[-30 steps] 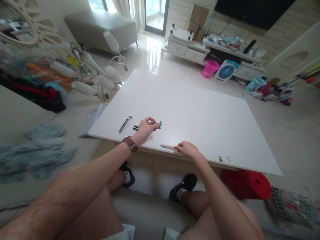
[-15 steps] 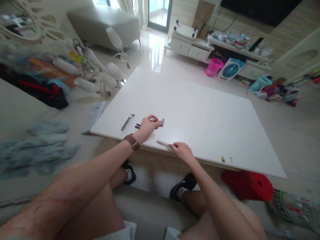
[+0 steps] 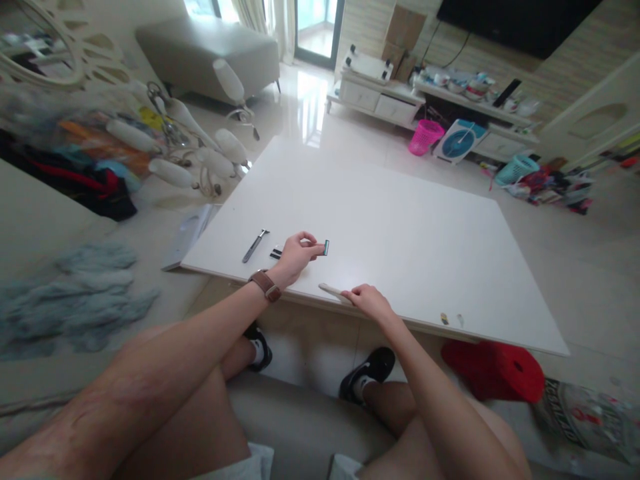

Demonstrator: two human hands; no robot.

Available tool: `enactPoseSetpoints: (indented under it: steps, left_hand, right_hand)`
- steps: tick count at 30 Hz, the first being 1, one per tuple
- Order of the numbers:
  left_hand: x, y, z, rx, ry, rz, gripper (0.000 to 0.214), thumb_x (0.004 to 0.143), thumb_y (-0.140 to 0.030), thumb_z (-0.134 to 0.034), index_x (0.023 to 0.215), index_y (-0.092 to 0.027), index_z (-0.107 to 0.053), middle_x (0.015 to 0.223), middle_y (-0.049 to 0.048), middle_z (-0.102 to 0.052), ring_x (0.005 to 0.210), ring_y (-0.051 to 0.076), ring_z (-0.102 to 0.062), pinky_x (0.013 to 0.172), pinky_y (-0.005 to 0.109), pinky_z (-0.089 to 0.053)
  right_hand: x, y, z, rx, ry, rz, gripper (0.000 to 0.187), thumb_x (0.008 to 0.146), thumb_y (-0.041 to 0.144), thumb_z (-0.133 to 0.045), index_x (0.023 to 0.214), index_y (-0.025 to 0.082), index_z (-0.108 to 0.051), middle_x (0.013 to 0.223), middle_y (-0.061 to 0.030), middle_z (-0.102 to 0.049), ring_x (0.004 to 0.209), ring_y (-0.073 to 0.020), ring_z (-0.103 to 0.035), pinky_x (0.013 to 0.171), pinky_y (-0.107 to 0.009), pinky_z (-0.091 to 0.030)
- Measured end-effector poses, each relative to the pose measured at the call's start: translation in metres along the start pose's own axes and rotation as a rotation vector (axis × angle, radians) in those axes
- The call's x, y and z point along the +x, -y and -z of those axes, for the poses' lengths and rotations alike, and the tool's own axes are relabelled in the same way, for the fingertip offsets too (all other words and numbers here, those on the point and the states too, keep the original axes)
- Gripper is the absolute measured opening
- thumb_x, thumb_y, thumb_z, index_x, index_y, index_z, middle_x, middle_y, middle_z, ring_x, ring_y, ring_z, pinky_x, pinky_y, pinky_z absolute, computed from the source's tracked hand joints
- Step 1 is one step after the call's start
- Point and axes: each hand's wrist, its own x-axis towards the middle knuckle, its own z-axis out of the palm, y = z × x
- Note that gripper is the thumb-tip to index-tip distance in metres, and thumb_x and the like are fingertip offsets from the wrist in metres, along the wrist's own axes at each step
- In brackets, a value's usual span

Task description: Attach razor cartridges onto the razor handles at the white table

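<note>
With the fingertips of my left grip (image 3: 297, 257) I am pinching a small green piece (image 3: 326, 247), which looks to me like the head of a razor; it is in the air above the white counter (image 3: 400, 227). My right grip (image 3: 370, 300) is closed around one end of a pale stick (image 3: 331, 290), whose free end points to the left, by the near edge of the counter. If the stick touches the surface, I cannot tell.

About the progress, I can judge only from how the things lie. Both pieces are already picked up, one in each hand, and they are apart, not joined. A grey tool (image 3: 255, 245) with a short crosspiece lies on the counter at the left, with no hand on it. A black-striped piece (image 3: 275, 253) lies just beside my left grip and is partly hidden by it. On the right, a small yellowish piece (image 3: 444, 319) and a little pale piece (image 3: 460, 320) lie near each other, also untouched. How much work is left, these pictures do not show me.

As for writing, the large letters are on the bag (image 3: 575, 413) on the floor, beside the red roll (image 3: 517, 373); they run at a slant and I think they end in "ALAND", but I am not certain. My black shoe (image 3: 376, 368) carries a white mark, without readable words. On the green piece and on the stick I can read no label
</note>
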Motion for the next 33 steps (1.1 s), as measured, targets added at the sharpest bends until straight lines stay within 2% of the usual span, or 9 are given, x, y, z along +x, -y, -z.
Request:
enactPoseSetpoints:
  steps: [5,11,16,19,25,29,33]
  left_hand:
    - [-0.002,0.000,0.000,-0.002,0.009,-0.007,0.036,0.055,-0.021,-0.083,0.075,-0.018,-0.053,0.070,0.0007,-0.065,0.068,0.014,-0.061,0.065,0.027,-0.039]
    - [-0.002,-0.001,-0.001,0.007,0.003,-0.006,0.034,0.056,-0.020,-0.082,0.075,-0.019,-0.053,0.070,0.0005,-0.065,0.069,0.014,-0.062,0.066,0.027,-0.040]
    - [-0.002,0.000,-0.001,0.020,0.003,-0.006,0.035,0.056,-0.022,-0.083,0.075,-0.018,-0.054,0.070,0.0002,-0.065,0.069,0.014,-0.062,0.066,0.027,-0.040]
    - [-0.002,0.000,-0.001,0.008,0.004,-0.002,0.035,0.056,-0.022,-0.083,0.075,-0.018,-0.054,0.070,-0.0003,-0.064,0.069,0.014,-0.062,0.066,0.027,-0.040]
    - [-0.002,0.001,0.000,0.009,0.006,-0.004,0.038,0.054,-0.023,-0.083,0.075,-0.019,-0.053,0.071,0.0006,-0.066,0.070,0.014,-0.062,0.065,0.026,-0.040]
    - [-0.003,0.001,0.000,0.018,0.002,0.000,0.038,0.054,-0.024,-0.083,0.075,-0.019,-0.052,0.073,0.0021,-0.067,0.070,0.014,-0.062,0.064,0.026,-0.039]
    - [-0.003,-0.001,0.000,0.017,0.007,0.006,0.039,0.054,-0.024,-0.084,0.075,-0.019,-0.052,0.076,0.0036,-0.069,0.072,0.015,-0.063,0.064,0.026,-0.039]
  right_hand:
    - [0.003,0.000,0.006,0.077,0.069,-0.008,0.053,0.091,0.057,-0.046,0.067,0.016,-0.069,0.063,-0.0050,-0.064,0.057,-0.0137,-0.052,0.058,-0.026,-0.033]
    - [0.001,-0.010,0.011,0.163,0.137,0.103,0.059,0.089,0.062,-0.043,0.063,0.014,-0.066,0.052,-0.0008,-0.053,0.050,-0.0121,-0.044,0.054,-0.026,-0.031]
    - [0.002,-0.007,0.006,0.060,0.053,0.047,0.052,0.090,0.059,-0.045,0.069,0.017,-0.069,0.064,-0.0035,-0.063,0.058,-0.0132,-0.051,0.057,-0.025,-0.032]
    - [0.004,-0.004,0.004,0.015,0.059,0.014,0.049,0.091,0.058,-0.046,0.075,0.019,-0.073,0.073,-0.0056,-0.069,0.064,-0.0146,-0.056,0.059,-0.025,-0.033]
    - [0.006,-0.002,0.005,-0.015,-0.044,-0.076,0.048,0.091,0.062,-0.044,0.093,0.026,-0.077,0.096,-0.0079,-0.074,0.085,-0.0194,-0.063,0.061,-0.026,-0.033]
    - [0.003,-0.001,0.011,-0.024,-0.062,-0.063,0.049,0.092,0.062,-0.044,0.091,0.026,-0.077,0.093,-0.0078,-0.074,0.081,-0.0190,-0.063,0.061,-0.026,-0.032]
    - [-0.005,-0.004,0.021,-0.063,-0.152,-0.016,0.054,0.092,0.066,-0.041,0.085,0.025,-0.076,0.084,-0.0065,-0.072,0.073,-0.0177,-0.060,0.058,-0.026,-0.029]
